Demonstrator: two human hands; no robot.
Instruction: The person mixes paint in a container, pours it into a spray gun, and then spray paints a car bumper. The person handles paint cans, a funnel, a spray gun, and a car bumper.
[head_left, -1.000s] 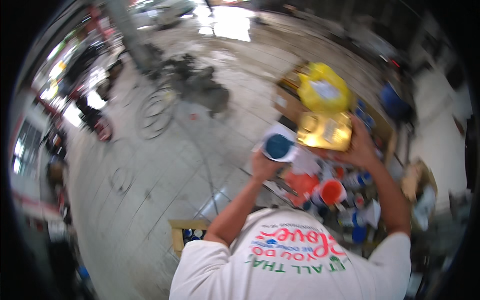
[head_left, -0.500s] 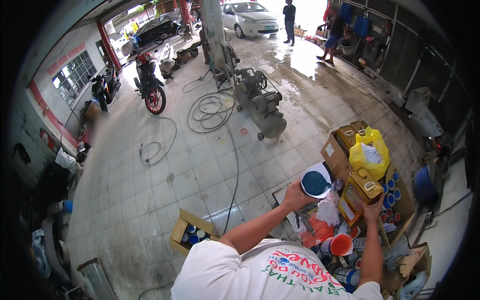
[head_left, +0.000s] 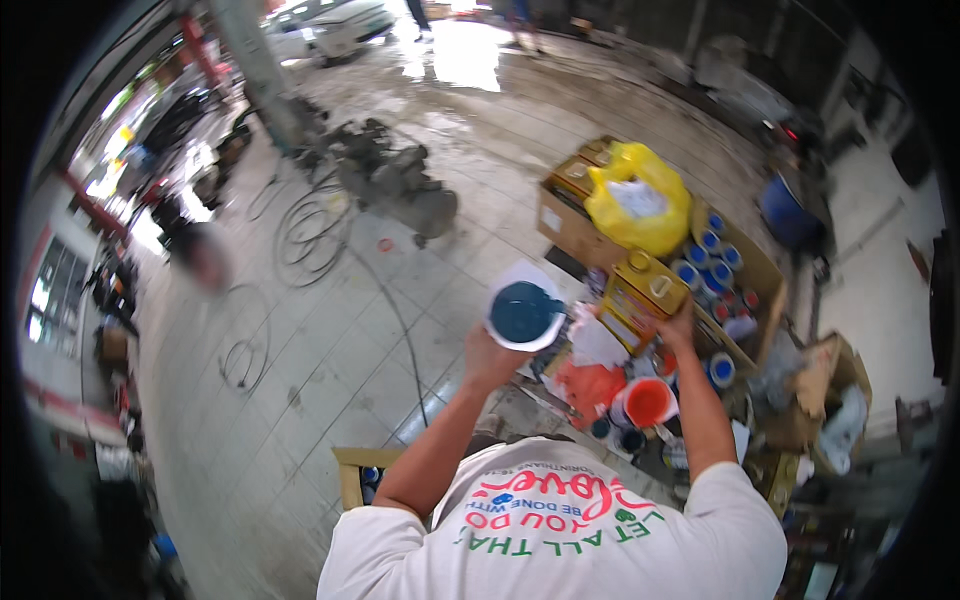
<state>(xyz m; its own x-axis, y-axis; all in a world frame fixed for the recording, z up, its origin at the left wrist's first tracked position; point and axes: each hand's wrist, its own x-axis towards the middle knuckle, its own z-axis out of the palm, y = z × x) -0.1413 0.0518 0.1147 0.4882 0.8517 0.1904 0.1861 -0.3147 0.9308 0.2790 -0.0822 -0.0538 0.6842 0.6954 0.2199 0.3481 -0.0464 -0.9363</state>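
Note:
My left hand is closed round a white tub with dark blue paint inside, held above the floor with its open top showing. My right hand grips the side of a gold rectangular metal can with a cap and handle on top. Between my arms lie a white crumpled rag, an orange-stained sheet and a white tub of orange paint. Next to the gold can, a cardboard box holds several small cans with blue or red lids. A yellow plastic bag sits just beyond.
An air compressor stands on the tiled floor ahead, with a coiled hose beside it. Another cardboard box is by my left elbow. To the right are a blue bucket and a torn carton. Two people's legs show far off.
The view has swung, so the surroundings appear shifted to the left and tilted. Both hands keep hold of the blue paint tub and the gold can.

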